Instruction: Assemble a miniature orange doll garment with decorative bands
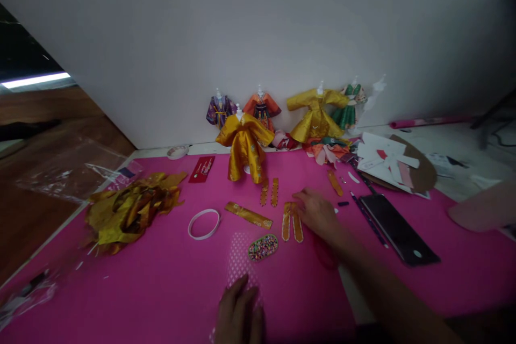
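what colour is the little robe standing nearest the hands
Golden yellow satin doll robe, clearest in the head view.

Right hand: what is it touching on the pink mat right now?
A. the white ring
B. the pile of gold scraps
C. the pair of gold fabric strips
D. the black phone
C: the right hand rests its fingertips against the pair of gold fabric strips, while the white ring, black phone and pile of gold scraps lie apart from it.

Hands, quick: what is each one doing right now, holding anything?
Left hand: flat on the pink mat, fingers together, holding nothing.
Right hand: open, fingertips touching the pair of gold fabric strips, nothing gripped.
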Tool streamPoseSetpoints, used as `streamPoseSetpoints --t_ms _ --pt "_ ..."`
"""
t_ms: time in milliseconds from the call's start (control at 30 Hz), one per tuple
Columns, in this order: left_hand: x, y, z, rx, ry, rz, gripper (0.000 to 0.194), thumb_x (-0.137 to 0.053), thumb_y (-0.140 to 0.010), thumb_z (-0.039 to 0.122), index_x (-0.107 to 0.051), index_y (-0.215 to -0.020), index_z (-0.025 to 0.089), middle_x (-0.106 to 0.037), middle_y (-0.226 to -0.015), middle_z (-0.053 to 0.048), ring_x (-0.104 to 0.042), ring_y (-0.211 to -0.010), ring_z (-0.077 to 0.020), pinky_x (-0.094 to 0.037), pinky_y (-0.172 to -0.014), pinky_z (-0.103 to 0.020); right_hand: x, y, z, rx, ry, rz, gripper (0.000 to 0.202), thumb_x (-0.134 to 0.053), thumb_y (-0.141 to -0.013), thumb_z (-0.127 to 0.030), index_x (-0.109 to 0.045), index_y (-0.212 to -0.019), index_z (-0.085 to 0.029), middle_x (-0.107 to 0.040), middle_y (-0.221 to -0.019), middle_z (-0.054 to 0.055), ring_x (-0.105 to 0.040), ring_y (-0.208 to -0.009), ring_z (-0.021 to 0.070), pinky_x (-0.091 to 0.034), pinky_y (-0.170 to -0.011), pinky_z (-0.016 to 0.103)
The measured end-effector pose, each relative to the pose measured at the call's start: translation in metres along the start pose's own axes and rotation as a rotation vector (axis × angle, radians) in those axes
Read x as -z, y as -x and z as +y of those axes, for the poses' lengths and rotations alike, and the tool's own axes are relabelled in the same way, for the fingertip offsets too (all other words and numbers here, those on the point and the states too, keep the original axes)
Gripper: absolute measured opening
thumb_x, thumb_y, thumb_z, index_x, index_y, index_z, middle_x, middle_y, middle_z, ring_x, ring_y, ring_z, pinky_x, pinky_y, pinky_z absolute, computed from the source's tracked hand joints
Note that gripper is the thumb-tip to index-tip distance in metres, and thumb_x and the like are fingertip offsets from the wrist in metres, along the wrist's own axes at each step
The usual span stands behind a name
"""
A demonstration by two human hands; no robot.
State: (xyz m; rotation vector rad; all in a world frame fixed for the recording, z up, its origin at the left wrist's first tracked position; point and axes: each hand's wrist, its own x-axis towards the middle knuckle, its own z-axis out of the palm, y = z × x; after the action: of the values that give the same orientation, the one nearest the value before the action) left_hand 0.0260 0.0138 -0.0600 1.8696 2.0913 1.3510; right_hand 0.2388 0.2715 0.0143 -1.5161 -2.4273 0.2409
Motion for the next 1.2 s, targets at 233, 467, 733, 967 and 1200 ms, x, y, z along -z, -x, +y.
streamPoseSetpoints --t_ms 233,467,733,967,1200 --pt "-0.002 0.001 0.002 -0.010 -0.025 0.012 0.024 -0.057 -0.110 0.036 -0.076 -0.119 0.025 -0.076 -0.131 -0.015 -0.075 -0.118 -0.0337 -0.063 -0.103 -0.058 -0.008 0.008 -0.014 0.172 0.061 -0.043 0.036 -0.075 -0.103 -0.042 -0.071 -0.133 -0.021 -0.064 -0.152 0.012 -0.060 -0.140 0.0347 -0.049 -0.116 0.063" --pt "-0.001 0.001 0.007 0.019 -0.032 0.008 0.024 -0.056 -0.110 0.036 -0.074 -0.120 0.024 -0.075 -0.132 -0.015 -0.074 -0.118 -0.0332 -0.062 -0.104 -0.059 -0.007 0.010 0.004 0.161 0.078 -0.050 0.041 -0.072 -0.105 -0.040 -0.067 -0.143 -0.024 -0.057 -0.162 0.013 -0.054 -0.147 0.0364 -0.044 -0.120 0.066" --pt "0.004 -0.002 0.006 0.026 -0.048 -0.056 0.024 -0.058 -0.106 0.030 -0.076 -0.119 0.023 -0.076 -0.135 -0.015 -0.074 -0.121 -0.0357 -0.060 -0.107 -0.064 -0.006 0.033 0.022 0.153 0.091 -0.126 0.063 -0.077 -0.100 -0.050 -0.060 -0.154 -0.024 -0.047 -0.171 0.015 -0.042 -0.156 0.0419 -0.032 -0.126 0.071" --pt "0.007 -0.006 0.008 0.025 -0.062 -0.062 0.023 -0.059 -0.104 0.027 -0.078 -0.115 0.023 -0.077 -0.132 -0.016 -0.074 -0.119 -0.0363 -0.062 -0.105 -0.063 -0.009 0.026 0.022 0.148 0.060 -0.124 0.061 -0.076 -0.101 -0.049 -0.060 -0.155 -0.025 -0.046 -0.172 0.014 -0.041 -0.157 0.0416 -0.030 -0.126 0.072" --pt "0.007 -0.006 0.006 0.018 -0.045 -0.062 0.022 -0.061 -0.104 0.029 -0.078 -0.116 0.023 -0.076 -0.132 -0.015 -0.074 -0.119 -0.0346 -0.063 -0.104 -0.059 -0.005 0.028 0.020 0.156 0.060 -0.104 0.059 -0.076 -0.101 -0.047 -0.060 -0.154 -0.024 -0.047 -0.171 0.015 -0.044 -0.155 0.0413 -0.034 -0.125 0.071"
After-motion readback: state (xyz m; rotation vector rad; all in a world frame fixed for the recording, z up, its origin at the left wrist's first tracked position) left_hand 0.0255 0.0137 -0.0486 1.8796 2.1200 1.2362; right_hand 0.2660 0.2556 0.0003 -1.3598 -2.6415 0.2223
